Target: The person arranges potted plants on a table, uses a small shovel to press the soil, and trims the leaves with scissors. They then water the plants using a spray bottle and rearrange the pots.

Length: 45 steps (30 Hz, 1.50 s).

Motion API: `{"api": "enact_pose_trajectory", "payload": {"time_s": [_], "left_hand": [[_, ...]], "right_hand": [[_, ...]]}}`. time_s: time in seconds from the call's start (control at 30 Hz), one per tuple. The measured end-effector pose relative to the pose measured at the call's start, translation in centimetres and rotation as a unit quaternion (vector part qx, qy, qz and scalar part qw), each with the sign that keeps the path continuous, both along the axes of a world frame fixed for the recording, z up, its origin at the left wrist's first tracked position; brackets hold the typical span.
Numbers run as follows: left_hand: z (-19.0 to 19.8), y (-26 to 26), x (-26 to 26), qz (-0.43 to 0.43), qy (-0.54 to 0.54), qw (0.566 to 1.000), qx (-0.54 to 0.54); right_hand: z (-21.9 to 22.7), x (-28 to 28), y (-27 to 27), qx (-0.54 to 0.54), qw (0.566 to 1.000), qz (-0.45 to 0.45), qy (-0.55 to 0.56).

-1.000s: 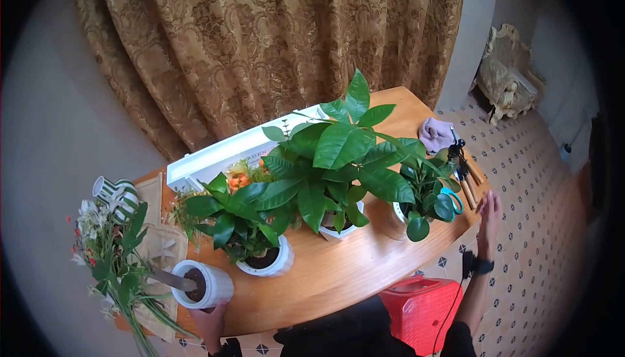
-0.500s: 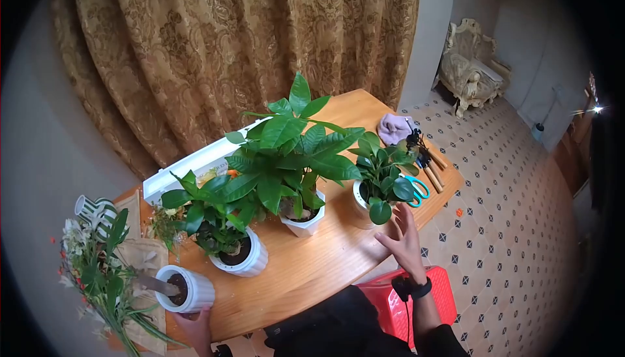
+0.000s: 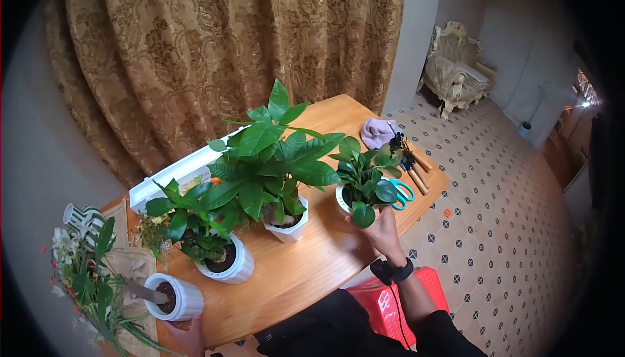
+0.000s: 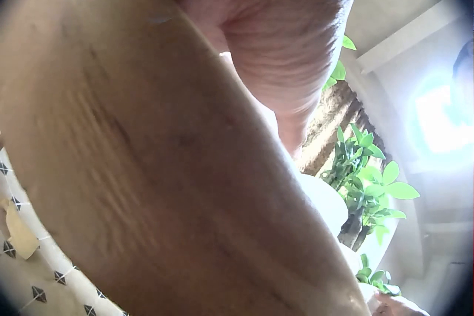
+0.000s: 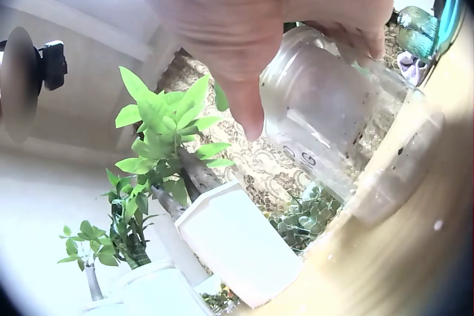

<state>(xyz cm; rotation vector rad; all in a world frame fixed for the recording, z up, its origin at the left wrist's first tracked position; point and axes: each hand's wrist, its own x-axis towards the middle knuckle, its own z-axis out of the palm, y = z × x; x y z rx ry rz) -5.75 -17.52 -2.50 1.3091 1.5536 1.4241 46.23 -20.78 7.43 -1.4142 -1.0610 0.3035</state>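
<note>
My left hand [image 3: 187, 337] is low at the front left, thumb and fingers spread round the base of a white ribbed pot [image 3: 189, 299]. A bare stem leans left out of that pot's soil. At the table's right front, my right hand [image 3: 384, 232] grips the side of a clear plastic pot [image 5: 318, 101] with a round-leaved plant [image 3: 364, 181] in it. In the right wrist view, my thumb lies on one side of this pot and the fingers round the other. In the left wrist view, the brown table edge hides much of the left hand.
Between the hands stand a white pot [image 3: 236, 267] and a faceted white pot [image 3: 290, 232], both with leafy plants. Teal scissors [image 3: 402, 195], wooden-handled tools [image 3: 418, 178] and a purple cloth [image 3: 377, 133] lie right. Flowers [image 3: 65, 243] and a striped vase [image 3: 84, 220] lie left.
My right hand has come in from beyond the table's right edge and taken hold of the clear pot. The left hand stays at the white pot; the head view has swung right.
</note>
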Motion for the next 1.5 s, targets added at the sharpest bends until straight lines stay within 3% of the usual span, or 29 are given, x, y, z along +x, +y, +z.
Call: {"api": "enact_pose_trajectory", "payload": {"time_s": [0.27,0.53,0.7,0.97,1.07,1.17,1.33,1.43,1.47,1.5], "left_hand": [[0.3,-0.2,0.1,-0.014,-0.014,1.000,0.013],[0.2,-0.3,0.1,-0.012,-0.023,1.000,0.010],[0.4,-0.4,0.1,-0.004,0.010,1.000,-0.002],[-0.4,-0.1,-0.2,0.002,-0.031,0.999,0.007],[4.0,-0.6,2.9,-0.024,-0.033,0.999,0.036],[3.9,-0.5,2.1,-0.035,-0.003,0.999,-0.016],[4.2,-0.5,2.5,-0.038,-0.005,0.999,0.004],[4.6,-0.8,3.0,-0.027,-0.005,1.000,0.014],[4.7,-0.8,3.3,-0.013,0.001,1.000,0.023],[4.5,-0.8,3.4,-0.014,0.002,1.000,0.023]], "right_hand": [[-0.2,0.7,1.2,-0.001,0.999,0.004,-0.046],[0.6,0.1,1.4,0.017,0.998,0.023,0.052],[1.0,0.1,1.5,0.011,0.999,0.025,0.047],[0.9,0.5,1.2,-0.013,0.994,0.039,0.101],[0.9,0.6,1.4,-0.006,0.997,0.043,0.065],[0.7,0.6,1.5,0.008,0.995,0.046,0.083],[0.4,1.2,1.7,-0.015,0.996,0.039,0.085],[4.1,0.2,2.2,0.014,0.984,0.050,0.168],[3.9,1.0,2.8,0.015,0.984,0.048,0.169],[3.3,2.2,3.7,0.015,0.997,0.030,0.073]]}}
